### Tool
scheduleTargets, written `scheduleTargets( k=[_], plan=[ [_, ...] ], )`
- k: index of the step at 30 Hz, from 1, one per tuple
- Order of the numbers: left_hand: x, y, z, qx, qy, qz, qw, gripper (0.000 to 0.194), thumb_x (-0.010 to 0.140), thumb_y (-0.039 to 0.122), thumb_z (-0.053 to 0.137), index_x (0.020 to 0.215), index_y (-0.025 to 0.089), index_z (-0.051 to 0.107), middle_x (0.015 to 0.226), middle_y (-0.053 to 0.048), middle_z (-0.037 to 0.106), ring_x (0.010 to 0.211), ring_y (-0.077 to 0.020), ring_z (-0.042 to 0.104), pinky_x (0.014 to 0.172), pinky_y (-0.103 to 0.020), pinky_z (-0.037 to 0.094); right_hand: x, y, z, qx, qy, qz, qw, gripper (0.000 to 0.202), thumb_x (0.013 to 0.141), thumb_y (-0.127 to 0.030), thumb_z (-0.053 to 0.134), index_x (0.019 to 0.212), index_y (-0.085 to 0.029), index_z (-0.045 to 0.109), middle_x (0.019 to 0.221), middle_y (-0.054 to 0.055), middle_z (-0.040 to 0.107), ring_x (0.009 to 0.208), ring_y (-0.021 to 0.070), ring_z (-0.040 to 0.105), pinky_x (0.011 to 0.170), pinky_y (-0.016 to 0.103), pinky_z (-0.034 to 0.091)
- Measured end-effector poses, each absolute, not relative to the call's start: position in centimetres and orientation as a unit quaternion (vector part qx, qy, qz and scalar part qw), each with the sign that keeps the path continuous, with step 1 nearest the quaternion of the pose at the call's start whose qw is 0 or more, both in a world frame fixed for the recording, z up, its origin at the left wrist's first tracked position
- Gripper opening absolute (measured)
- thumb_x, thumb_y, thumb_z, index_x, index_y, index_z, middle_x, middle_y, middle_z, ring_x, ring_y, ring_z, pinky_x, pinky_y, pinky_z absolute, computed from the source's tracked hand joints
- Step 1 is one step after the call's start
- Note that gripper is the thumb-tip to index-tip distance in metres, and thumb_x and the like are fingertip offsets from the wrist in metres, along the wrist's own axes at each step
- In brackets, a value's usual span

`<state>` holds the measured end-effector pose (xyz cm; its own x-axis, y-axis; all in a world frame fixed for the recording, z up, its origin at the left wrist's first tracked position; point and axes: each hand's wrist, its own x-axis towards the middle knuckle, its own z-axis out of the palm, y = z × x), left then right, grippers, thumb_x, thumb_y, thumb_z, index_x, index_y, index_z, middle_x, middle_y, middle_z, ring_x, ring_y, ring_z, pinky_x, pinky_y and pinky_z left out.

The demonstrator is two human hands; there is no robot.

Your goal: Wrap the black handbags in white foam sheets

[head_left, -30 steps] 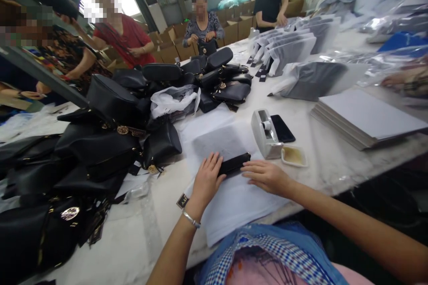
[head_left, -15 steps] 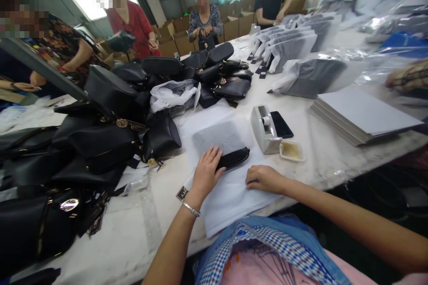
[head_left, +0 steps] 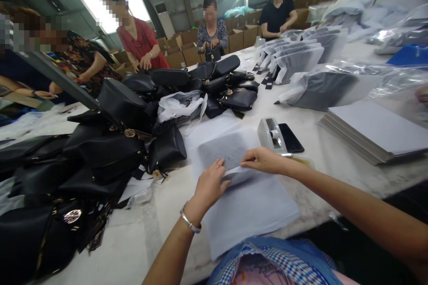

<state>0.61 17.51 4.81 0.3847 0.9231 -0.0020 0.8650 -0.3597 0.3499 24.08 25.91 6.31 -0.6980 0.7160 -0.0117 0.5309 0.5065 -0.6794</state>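
Note:
White tissue paper lies on the table in front of me, with a flat item showing grey through its upper layer. My left hand rests on the lower edge of this covered item, fingers spread. Pinched in my right hand is the edge of a tissue sheet, folded up over the item's near side. The black part of the item is now hidden under tissue. Just beyond my right hand stands a grey-white tape dispenser, beside a black phone.
Black handbags are piled at the left and centre back. A stack of white boards sits at the right, with wrapped bags behind it. My right forearm partly covers a small tray. Several people work across the table.
My right hand has moved up and forward, and a tissue edge is now folded over the black part. The person in red has lowered both hands onto the bags. The view has shifted slightly.

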Motion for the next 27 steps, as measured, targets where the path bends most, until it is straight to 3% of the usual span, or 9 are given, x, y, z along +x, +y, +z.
scheduleTargets(
  k=[2,6,10,12,16,19,22,25,27],
  plan=[
    [0.7,17.8,4.1,0.811,0.556,0.123,0.131,0.008,0.090,0.020,0.061,0.096,0.018,0.065,0.142,-0.012,0.055,0.132,-0.0263,0.050,0.106,-0.041,0.046,23.9,25.2,6.6,-0.370,-0.869,0.294,0.144,0.035,0.091,-0.048,0.055,0.105,-0.021,0.073,0.095,0.005,0.075,0.085,0.0222,0.067,0.079,0.032,0.051],
    [0.5,18.2,3.1,0.814,0.548,0.145,0.128,0.007,0.090,0.018,0.061,0.096,0.019,0.064,0.138,-0.010,0.058,0.131,-0.0245,0.052,0.106,-0.041,0.047,23.4,23.6,6.4,-0.348,-0.913,0.169,0.126,0.057,0.084,-0.052,0.066,0.129,-0.017,0.058,0.118,0.012,0.067,0.107,0.0299,0.062,0.094,0.043,0.046],
    [0.1,18.4,2.9,0.825,0.534,0.146,0.114,0.014,0.088,0.010,0.060,0.100,0.017,0.063,0.138,-0.012,0.058,0.131,-0.0250,0.052,0.105,-0.039,0.047,23.0,24.2,4.9,-0.325,-0.933,0.112,0.103,0.026,0.084,-0.015,0.062,0.110,-0.016,0.065,0.106,0.009,0.070,0.100,0.0257,0.063,0.093,0.037,0.045],
    [-0.1,18.5,2.9,0.826,0.535,0.144,0.101,0.018,0.087,0.006,0.059,0.102,0.017,0.062,0.137,-0.011,0.059,0.129,-0.0240,0.054,0.104,-0.036,0.047,22.9,25.0,4.1,-0.340,-0.929,0.102,0.107,0.026,0.081,-0.006,0.057,0.103,-0.017,0.066,0.101,0.007,0.070,0.097,0.0241,0.063,0.089,0.035,0.046],
    [-0.5,18.7,2.7,0.800,0.573,0.163,0.076,0.011,0.094,0.020,0.056,0.103,0.022,0.062,0.112,-0.003,0.073,0.101,-0.0184,0.070,0.083,-0.027,0.054,23.1,26.1,3.2,-0.379,-0.909,0.108,0.135,0.019,0.084,-0.009,0.057,0.095,-0.021,0.066,0.094,0.003,0.070,0.091,0.0218,0.064,0.080,0.031,0.046],
    [-0.7,19.1,2.4,0.781,0.598,0.168,0.058,0.013,0.097,0.031,0.053,0.098,0.024,0.064,0.088,0.001,0.075,0.078,-0.0175,0.072,0.068,-0.025,0.053,23.1,26.4,3.0,-0.392,-0.899,0.117,0.155,0.012,0.085,-0.013,0.060,0.089,-0.023,0.065,0.091,0.001,0.069,0.088,0.0204,0.063,0.076,0.029,0.045],
    [-0.7,19.6,1.9,0.767,0.616,0.172,0.039,0.015,0.097,0.031,0.052,0.099,0.024,0.065,0.080,0.000,0.074,0.073,-0.0177,0.071,0.064,-0.025,0.050,22.9,26.8,2.8,-0.400,-0.892,0.125,0.171,0.011,0.085,-0.012,0.062,0.088,-0.023,0.064,0.089,0.001,0.068,0.088,0.0199,0.062,0.075,0.028,0.044],
    [-0.5,19.9,1.3,0.755,0.630,0.180,0.024,0.021,0.097,0.030,0.052,0.113,0.023,0.063,0.082,-0.001,0.075,0.072,-0.0168,0.071,0.064,-0.024,0.050,22.7,27.2,2.1,-0.413,-0.880,0.127,0.199,0.001,0.090,-0.022,0.061,0.089,-0.022,0.062,0.090,0.002,0.067,0.087,0.0197,0.062,0.075,0.028,0.044],
    [-0.4,20.0,0.9,0.752,0.631,0.191,0.010,0.027,0.096,0.029,0.054,0.123,0.023,0.060,0.086,-0.001,0.075,0.073,-0.0157,0.071,0.065,-0.023,0.050,22.5,27.6,1.7,-0.425,-0.869,0.128,0.217,0.007,0.092,-0.029,0.060,0.090,-0.023,0.061,0.091,0.002,0.067,0.086,0.0194,0.063,0.074,0.028,0.044]
  ],
)
